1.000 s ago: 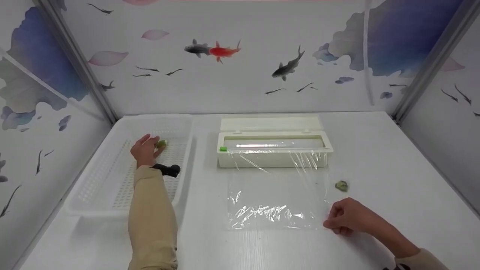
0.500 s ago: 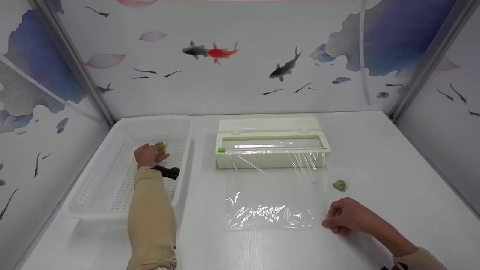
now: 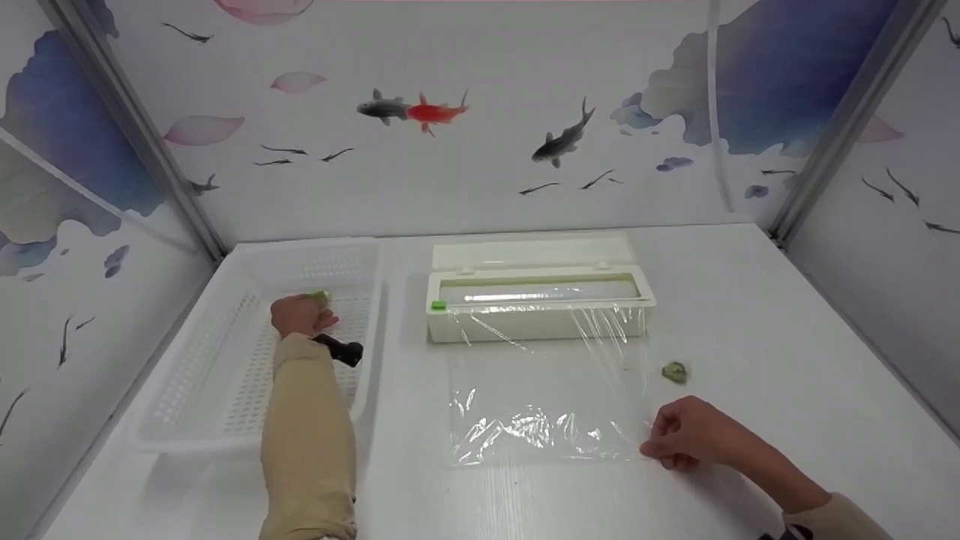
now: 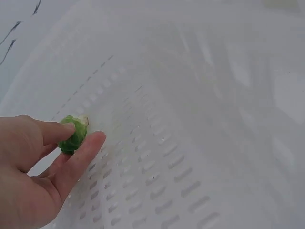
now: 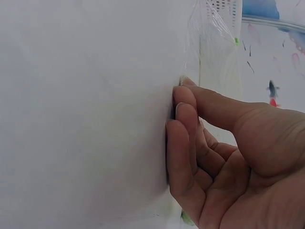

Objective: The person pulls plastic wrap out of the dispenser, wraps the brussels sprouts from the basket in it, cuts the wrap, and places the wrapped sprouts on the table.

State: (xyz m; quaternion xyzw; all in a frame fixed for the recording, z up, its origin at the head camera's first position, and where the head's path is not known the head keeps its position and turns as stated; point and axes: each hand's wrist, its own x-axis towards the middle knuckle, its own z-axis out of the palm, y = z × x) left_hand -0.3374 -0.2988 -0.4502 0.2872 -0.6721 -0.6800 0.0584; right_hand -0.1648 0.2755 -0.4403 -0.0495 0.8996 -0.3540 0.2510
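Observation:
My left hand (image 3: 298, 315) is down inside the white plastic basket (image 3: 369, 375), pinching a green Brussels sprout (image 4: 74, 136) between thumb and fingers, just above or against the slotted floor. In the head view that hand partly covers the sprout. On the right, my right hand (image 3: 686, 433) rests at the table and pinches the near right corner of a sheet of clear cling film (image 3: 525, 427). The film runs from a cream dispenser box (image 3: 536, 328), whose lid stands open at the back. Beyond my right hand lies a small greenish lump (image 3: 674, 372), its wrapping too small to make out.
A green slider (image 3: 439, 305) sits at the left end of the dispenser's cutting bar. White panels printed with fish and petals close off the back and both sides of the white table (image 3: 480, 510).
My left hand has turned over somewhat and dropped a little nearer in the basket, keeping the sprout. My right hand stays on the film corner. The head view tips slightly.

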